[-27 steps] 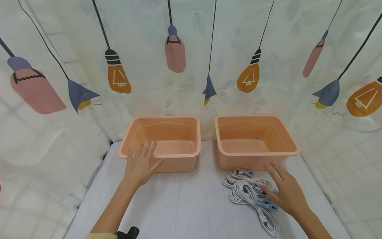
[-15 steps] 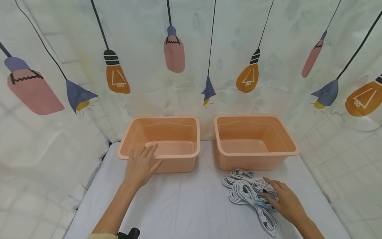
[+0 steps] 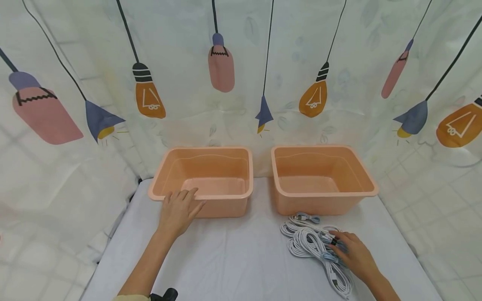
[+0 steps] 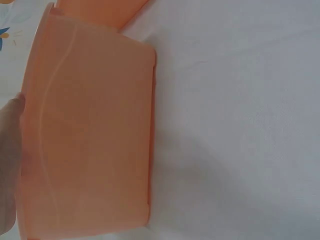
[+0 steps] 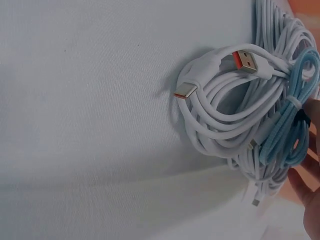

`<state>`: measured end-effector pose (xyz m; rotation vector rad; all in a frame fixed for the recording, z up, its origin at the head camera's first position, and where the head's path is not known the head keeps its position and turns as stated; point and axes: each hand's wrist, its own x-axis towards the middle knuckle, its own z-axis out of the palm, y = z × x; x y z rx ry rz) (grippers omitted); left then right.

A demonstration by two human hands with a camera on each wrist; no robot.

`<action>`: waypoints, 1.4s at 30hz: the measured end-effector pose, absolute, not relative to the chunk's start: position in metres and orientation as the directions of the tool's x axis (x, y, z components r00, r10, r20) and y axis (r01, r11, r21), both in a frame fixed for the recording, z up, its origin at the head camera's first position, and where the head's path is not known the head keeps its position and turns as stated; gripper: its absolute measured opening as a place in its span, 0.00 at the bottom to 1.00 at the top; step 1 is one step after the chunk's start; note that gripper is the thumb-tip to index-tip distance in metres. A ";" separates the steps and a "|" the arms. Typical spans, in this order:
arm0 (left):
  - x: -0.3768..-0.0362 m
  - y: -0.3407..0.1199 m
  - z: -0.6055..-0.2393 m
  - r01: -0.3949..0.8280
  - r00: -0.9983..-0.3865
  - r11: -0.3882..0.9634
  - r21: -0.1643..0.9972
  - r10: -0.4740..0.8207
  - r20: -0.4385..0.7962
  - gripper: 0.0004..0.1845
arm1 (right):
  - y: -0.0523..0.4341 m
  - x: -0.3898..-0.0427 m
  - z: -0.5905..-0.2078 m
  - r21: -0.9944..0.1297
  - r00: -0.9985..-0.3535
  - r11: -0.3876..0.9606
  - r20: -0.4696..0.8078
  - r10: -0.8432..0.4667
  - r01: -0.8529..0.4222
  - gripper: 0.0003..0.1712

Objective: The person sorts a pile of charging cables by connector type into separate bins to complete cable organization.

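My left hand (image 3: pixel 176 215) is at the front rim of the left peach plastic bin (image 3: pixel 226 207). Its fingers bend over the rim, and in the left wrist view the thumb (image 4: pixel 10 155) lies along it; the other fingers are hidden there. My right hand (image 3: pixel 357 258) is at the right side of a pile of coiled white charging cables (image 3: pixel 308 242). Its thumb and fingers close about a light blue cable bundle (image 5: pixel 285 130) with a white tie, partly hidden in the head view. A white coil with a USB plug (image 5: pixel 246 61) lies beside it.
A second peach bin (image 3: pixel 320 205) stands to the right, just behind the cables. Both bins sit at the back of a table with a white cloth (image 3: pixel 233 259). A curtain printed with lamps (image 3: pixel 241 62) hangs behind.
My right hand has drawn back from near the right bin's front and lowered onto the cables, its fingers closing in. My left fingers, straight before, now bend down over the left bin's rim.
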<state>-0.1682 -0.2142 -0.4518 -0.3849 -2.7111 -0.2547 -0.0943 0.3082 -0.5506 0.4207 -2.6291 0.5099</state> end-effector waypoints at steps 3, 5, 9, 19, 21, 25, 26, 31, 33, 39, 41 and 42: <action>-0.168 -0.215 -0.453 0.307 -0.881 0.943 0.126 0.231 0.413 0.27 | 0.307 -0.097 -0.552 -0.291 -0.876 0.890 0.436 -0.204 -0.352 0.25; -0.168 -0.215 -0.453 0.312 -0.876 0.941 0.128 0.233 0.422 0.25 | 0.306 -0.098 -0.552 -0.300 -0.891 0.892 0.408 -0.201 -0.339 0.22; -0.167 -0.216 -0.454 0.318 -0.868 0.940 0.124 0.236 0.437 0.22 | 0.305 -0.099 -0.550 -0.310 -0.909 0.895 0.366 -0.199 -0.321 0.19; -0.168 -0.216 -0.455 0.332 -0.847 0.929 0.165 0.216 0.485 0.16 | 0.300 -0.100 -0.542 -0.326 -0.926 0.896 0.323 -0.194 -0.302 0.16; -0.167 -0.216 -0.455 0.342 -0.837 0.925 0.166 0.220 0.502 0.16 | 0.300 -0.100 -0.539 -0.328 -0.926 0.894 0.324 -0.197 -0.305 0.16; -0.167 -0.216 -0.455 0.356 -0.818 0.921 0.158 0.226 0.529 0.16 | 0.300 -0.100 -0.533 -0.326 -0.911 0.887 0.356 -0.206 -0.328 0.16; -0.167 -0.216 -0.456 0.360 -0.813 0.920 0.155 0.228 0.536 0.16 | 0.300 -0.101 -0.531 -0.321 -0.903 0.884 0.373 -0.212 -0.340 0.16; -0.167 -0.217 -0.456 0.370 -0.795 0.916 0.152 0.228 0.562 0.16 | 0.298 -0.105 -0.524 -0.312 -0.869 0.867 0.436 -0.232 -0.389 0.19; -0.167 -0.217 -0.457 0.375 -0.788 0.915 0.152 0.228 0.571 0.15 | 0.297 -0.106 -0.520 -0.314 -0.865 0.863 0.444 -0.235 -0.396 0.19; -0.167 -0.217 -0.457 0.384 -0.775 0.912 0.146 0.232 0.588 0.15 | 0.293 -0.109 -0.508 -0.306 -0.853 0.860 0.463 -0.239 -0.407 0.20; -0.167 -0.217 -0.457 0.384 -0.774 0.912 0.143 0.233 0.588 0.15 | 0.292 -0.111 -0.504 -0.300 -0.841 0.855 0.480 -0.248 -0.423 0.20; -0.167 -0.217 -0.456 0.385 -0.775 0.912 0.144 0.234 0.588 0.15 | 0.291 -0.111 -0.502 -0.298 -0.833 0.850 0.492 -0.254 -0.435 0.21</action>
